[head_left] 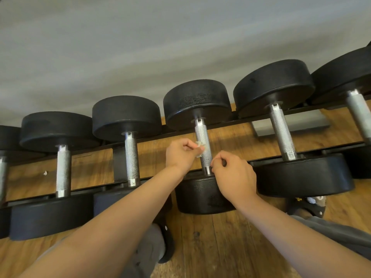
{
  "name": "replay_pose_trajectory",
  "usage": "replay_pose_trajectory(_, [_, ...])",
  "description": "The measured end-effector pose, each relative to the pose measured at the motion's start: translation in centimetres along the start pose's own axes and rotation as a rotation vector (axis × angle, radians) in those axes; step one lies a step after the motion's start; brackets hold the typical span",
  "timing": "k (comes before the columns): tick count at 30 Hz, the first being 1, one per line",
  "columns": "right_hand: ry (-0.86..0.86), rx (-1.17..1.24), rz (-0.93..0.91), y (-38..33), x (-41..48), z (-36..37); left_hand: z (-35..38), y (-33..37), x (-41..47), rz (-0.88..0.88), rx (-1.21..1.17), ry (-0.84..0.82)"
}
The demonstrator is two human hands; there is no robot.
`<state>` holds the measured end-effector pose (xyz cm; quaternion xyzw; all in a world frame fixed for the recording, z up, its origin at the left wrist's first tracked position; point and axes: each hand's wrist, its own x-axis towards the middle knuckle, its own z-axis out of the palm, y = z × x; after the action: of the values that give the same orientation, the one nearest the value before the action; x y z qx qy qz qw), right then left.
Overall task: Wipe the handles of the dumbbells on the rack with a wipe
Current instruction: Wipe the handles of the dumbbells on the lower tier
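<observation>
Plainly, the work is on the middle dumbbell [197, 101]: the left hand [181, 154] pinches a small crumpled wipe [200, 147] between thumb and fingertips and holds it against the left side of the handle [202, 135], about halfway along, probably so a stroke can run the bar's length; the right hand [233, 174] sits at the handle's near end, fingers curled, thumb meeting forefinger beside the steel (whether it pinches a tail of the wipe, the bar or nothing, I cannot tell), likely to steady things. The dumbbell lies across the two black rails of the rack [241, 121], which leaves the handle open all round; that handle is bright knurled metal, a straight cylinder with smooth collars; the heads [204, 195] are thick matte black discs with a pebbly skin; a wood-grain floor [230, 237] shows beneath.
</observation>
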<state>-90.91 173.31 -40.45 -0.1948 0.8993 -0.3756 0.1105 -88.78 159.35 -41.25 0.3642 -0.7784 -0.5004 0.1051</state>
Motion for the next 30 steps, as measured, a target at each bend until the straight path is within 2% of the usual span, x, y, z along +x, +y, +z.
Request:
replay_pose_trajectory(9, [-0.001, -0.016, -0.019, 0.0, 0.1, -0.1, -1.0, 0.3, -1.2, -0.062, 0.129, -0.241])
replay_pose_trajectory(12, [-0.007, -0.011, -0.019, 0.0, 0.0, -0.3, -1.1, 0.7, -1.6, -0.098, 0.237, -0.34])
replay_pose_trajectory(15, [-0.018, 0.001, -0.035, 0.0, 0.0, -0.3, -1.3, 1.2, -1.7, -0.115, 0.271, -0.376])
replay_pose_trajectory(20, [-0.057, 0.187, -0.089, 1.1, 0.0, -0.5, -1.5, 3.9, -1.0, -0.166, 0.467, -0.53])
replay_pose_trajectory(22, [-0.084, 0.28, -0.094, 1.6, -0.1, -1.1, -1.7, 5.6, -0.7, -0.177, 0.449, -0.549])
replay_pose_trajectory(27, [0.031, 0.425, -0.142, 2.1, -0.2, -4.2, -0.8, 9.4, -1.3, 0.113, 0.328, -0.489])
replay_pose_trajectory(30, [0.183, 0.421, -0.161, 2.6, -0.1, -6.8, 0.9, 10.3, -2.3, 0.211, 0.182, -0.488])
